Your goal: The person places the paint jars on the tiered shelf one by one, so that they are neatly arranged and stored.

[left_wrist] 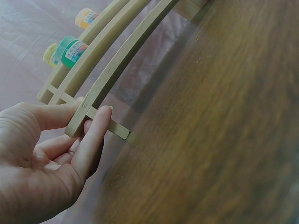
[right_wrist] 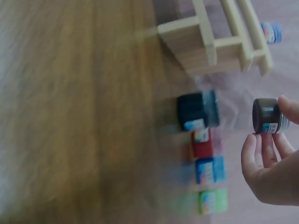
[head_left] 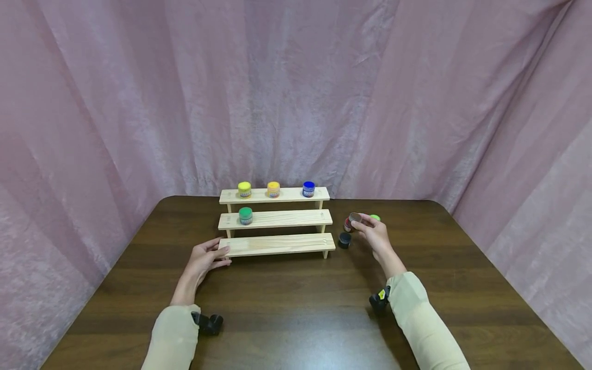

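Note:
My left hand (head_left: pixel 203 263) grips the left end of the lowest step of a three-step wooden rack (head_left: pixel 279 245). In the left wrist view, thumb and fingers pinch that step's end beside its short leg. To the right of the rack, my right hand (head_left: pixel 376 239) holds a small brown paint jar (right_wrist: pixel 265 115) between thumb and fingertips, raised above the table. Under and beside it stand a black jar (right_wrist: pixel 190 112), a red jar (right_wrist: pixel 202 143), a blue jar (right_wrist: pixel 205 171) and a light green jar (right_wrist: pixel 208 201). In the head view, my right hand partly hides this row.
On the top step stand a yellow jar (head_left: pixel 244 190), an orange jar (head_left: pixel 273 189) and a dark blue jar (head_left: pixel 308 189). A green jar (head_left: pixel 245 216) is on the middle step's left side. Pink curtains (head_left: pixel 296 92) hang behind the brown wooden table (head_left: pixel 277 313).

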Available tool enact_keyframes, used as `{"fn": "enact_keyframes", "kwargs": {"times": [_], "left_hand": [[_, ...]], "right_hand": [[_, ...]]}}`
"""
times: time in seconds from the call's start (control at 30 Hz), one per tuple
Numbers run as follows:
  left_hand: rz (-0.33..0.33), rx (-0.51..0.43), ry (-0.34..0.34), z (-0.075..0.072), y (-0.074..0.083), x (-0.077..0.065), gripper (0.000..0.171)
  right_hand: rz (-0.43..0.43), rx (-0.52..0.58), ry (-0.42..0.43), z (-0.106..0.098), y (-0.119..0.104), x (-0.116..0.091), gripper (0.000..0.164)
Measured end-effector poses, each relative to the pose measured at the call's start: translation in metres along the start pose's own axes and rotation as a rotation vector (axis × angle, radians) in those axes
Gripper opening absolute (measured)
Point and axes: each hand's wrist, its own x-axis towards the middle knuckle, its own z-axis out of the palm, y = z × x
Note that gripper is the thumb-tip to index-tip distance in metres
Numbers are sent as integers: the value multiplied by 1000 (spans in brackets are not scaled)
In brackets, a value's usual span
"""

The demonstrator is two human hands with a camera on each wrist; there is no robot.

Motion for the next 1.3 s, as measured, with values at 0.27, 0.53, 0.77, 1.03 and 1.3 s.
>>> {"fn": "enact_keyframes", "kwargs": {"times": [0.27,0.53,0.77,1.03,1.3], "left_hand": [[3,-1,10,0,3,-3,69],[12,-3,18,2,2,0,67],[6,7,18,2,-1,-1,70],[-3,4,28,2,1,0,68],[2,4,17,1,-1,0,70]], "right_hand": [[-83,33,-54,26,-25,-6,49],[-98,-8,-118,49,-42,-4,49],[-124,-70,-157,77,-54,-4,48],[-138,-33,-191,110,-52,-4,44],[-142,-61,-263,131,-45,-6,44]]}}
